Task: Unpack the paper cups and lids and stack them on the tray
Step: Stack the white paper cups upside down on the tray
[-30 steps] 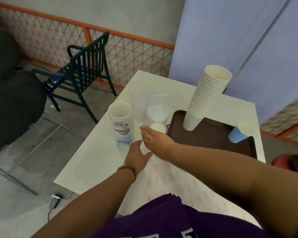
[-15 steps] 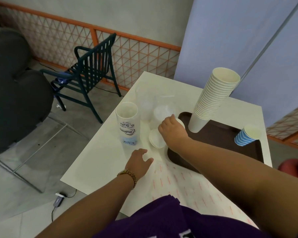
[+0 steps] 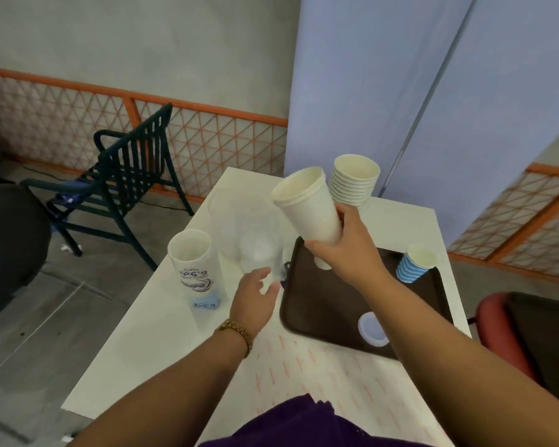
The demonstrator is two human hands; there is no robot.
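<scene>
A short nested stack of plain white paper cups (image 3: 307, 204) is held in the grip of the right hand (image 3: 346, 250), the fingers and thumb being curled round its lower part. It is raised above the far edge of the dark brown rectangular plastic tray (image 3: 323, 304) and tilted, with the open mouths turned up and to the left. Behind it a taller stack of white paper cups (image 3: 355, 182) is seen standing on the tray, its base hidden by the hand. A blue-and-white striped paper cup (image 3: 415, 264) stands at the tray's far right corner, and a round white plastic lid (image 3: 372, 329) lies flat on the tray's near part.

The left hand (image 3: 254, 301) is stretched forward low over the white rectangular desk (image 3: 136, 359), its fingers relaxed and spread, nothing being gripped. Its fingertips lie at the edge of a clear crumpled plastic wrapper (image 3: 252, 233); whether it is touched cannot be told. To the left of the wrapper, a sleeve of white cups in printed plastic packaging (image 3: 194, 269) stands upright on the desk.

A gold-coloured bracelet (image 3: 238, 332) is worn on the left wrist. A dark green slatted metal chair (image 3: 123, 179) stands on the floor beyond the desk.
</scene>
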